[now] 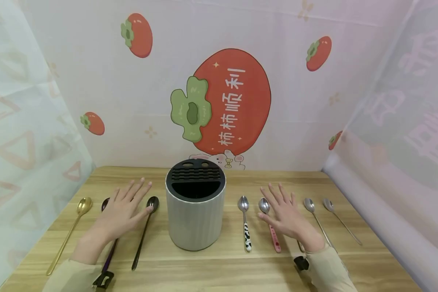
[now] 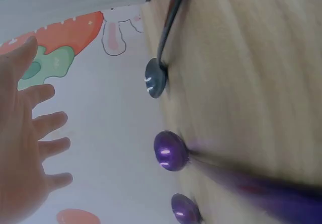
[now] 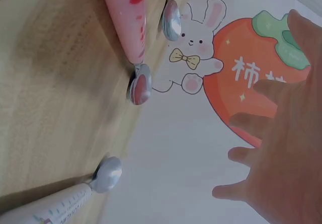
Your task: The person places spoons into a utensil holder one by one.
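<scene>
My left hand [image 1: 120, 213] is held over the table's left part, palm down with fingers spread, holding nothing. A purple spoon [image 1: 111, 255] runs partly hidden beneath it, and a black spoon [image 1: 144, 231] lies beside its thumb. The left wrist view shows purple spoon bowls [image 2: 171, 151] below the hand. On the other side, my right hand [image 1: 286, 215] is likewise spread and holds nothing. Beneath its thumb side lies a pink-handled spoon [image 1: 275, 239]; a white-handled spoon [image 3: 55, 206] shows in the right wrist view, largely covered by the hand in the head view.
Between the hands stands a light grey ribbed holder [image 1: 195, 223] with a black slotted lid. A gold spoon [image 1: 67, 239] lies far left. A cow-print-handled spoon [image 1: 246, 233] sits right of the holder; silver spoons [image 1: 319, 221] lie far right. Printed cloth [image 1: 295, 121] hangs behind.
</scene>
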Motion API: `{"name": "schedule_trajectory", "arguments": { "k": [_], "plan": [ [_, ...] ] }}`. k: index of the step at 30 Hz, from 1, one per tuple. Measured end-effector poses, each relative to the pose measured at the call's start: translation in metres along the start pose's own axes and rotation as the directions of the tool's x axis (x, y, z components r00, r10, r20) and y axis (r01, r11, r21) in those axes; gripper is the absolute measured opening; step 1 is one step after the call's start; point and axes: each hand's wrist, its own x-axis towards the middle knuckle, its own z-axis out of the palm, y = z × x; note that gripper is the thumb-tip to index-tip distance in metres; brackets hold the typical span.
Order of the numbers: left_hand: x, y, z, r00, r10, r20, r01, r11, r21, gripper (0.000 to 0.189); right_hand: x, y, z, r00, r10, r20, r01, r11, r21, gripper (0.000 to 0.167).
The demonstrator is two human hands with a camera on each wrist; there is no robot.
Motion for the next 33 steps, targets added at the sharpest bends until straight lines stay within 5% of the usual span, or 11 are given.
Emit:
{"name": "schedule_trajectory", "arguments": {
  "k": [10,20,33],
  "plan": [
    [0.005,0.006,-0.011,0.993,0.064,-0.096,-0.062,0.998,0.018,0.066,0.001,-0.006,0.003,1.000,-0.029,-0.008,0.029,1.000,0.009,0.073],
    [0.008,0.014,-0.020,0.970,0.144,-0.197,-0.135,0.989,0.060,0.062,0.000,-0.016,0.005,0.999,-0.041,0.017,0.040,0.999,0.024,0.069],
    [0.014,0.025,-0.035,0.957,0.199,-0.209,-0.183,0.979,0.091,0.061,-0.004,-0.024,0.011,0.999,-0.042,-0.003,0.042,0.999,0.035,0.066]
  ]
}}
